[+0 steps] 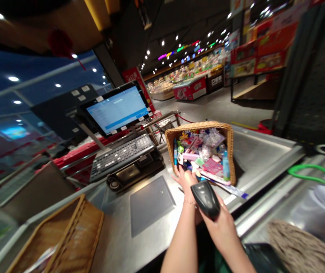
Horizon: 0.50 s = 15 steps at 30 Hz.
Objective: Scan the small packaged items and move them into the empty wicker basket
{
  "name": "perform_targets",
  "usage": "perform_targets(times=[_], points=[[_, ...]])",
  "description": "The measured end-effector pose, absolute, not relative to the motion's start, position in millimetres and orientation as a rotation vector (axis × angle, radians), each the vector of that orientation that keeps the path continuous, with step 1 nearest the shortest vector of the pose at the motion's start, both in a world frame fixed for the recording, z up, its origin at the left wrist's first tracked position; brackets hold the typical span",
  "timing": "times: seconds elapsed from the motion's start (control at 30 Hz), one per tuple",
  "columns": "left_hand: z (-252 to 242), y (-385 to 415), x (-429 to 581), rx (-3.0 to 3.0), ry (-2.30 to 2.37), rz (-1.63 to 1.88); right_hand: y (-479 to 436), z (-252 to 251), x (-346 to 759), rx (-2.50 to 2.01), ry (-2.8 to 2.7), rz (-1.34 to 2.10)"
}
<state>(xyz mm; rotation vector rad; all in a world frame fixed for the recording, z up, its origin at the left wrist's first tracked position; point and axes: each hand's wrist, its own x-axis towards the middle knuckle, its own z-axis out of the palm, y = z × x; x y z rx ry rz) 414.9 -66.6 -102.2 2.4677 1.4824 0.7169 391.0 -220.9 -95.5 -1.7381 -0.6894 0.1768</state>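
A wicker basket (230, 151) full of small packaged goods (205, 153) stands on the metal counter, its opening towards me. My left hand (186, 180) is at the near edge of the basket, over the goods, with its fingers apart; whether the fingertips touch anything is hard to see. In my right hand (222, 218) is a black barcode scanner (205, 199), held just beside the left wrist, its head pointing up towards the basket. A long thin package (230, 189) sticks out over the basket's near right corner.
A checkout screen (119, 108) and keyboard (122, 155) stand left of the basket. A flat grey panel (151, 204) is set in the counter (117, 235). Another wicker basket (77, 235) sits at the lower left. At right lie a green loop (307, 167) and a brown patterned cloth (299, 242).
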Motion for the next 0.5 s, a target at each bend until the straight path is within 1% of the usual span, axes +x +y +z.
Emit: perform_targets(times=[0.5], points=[[-93.4,-66.0,420.8,2.341,1.585,0.732,-223.4,-91.8,389.9,-1.715,-0.724,0.149]])
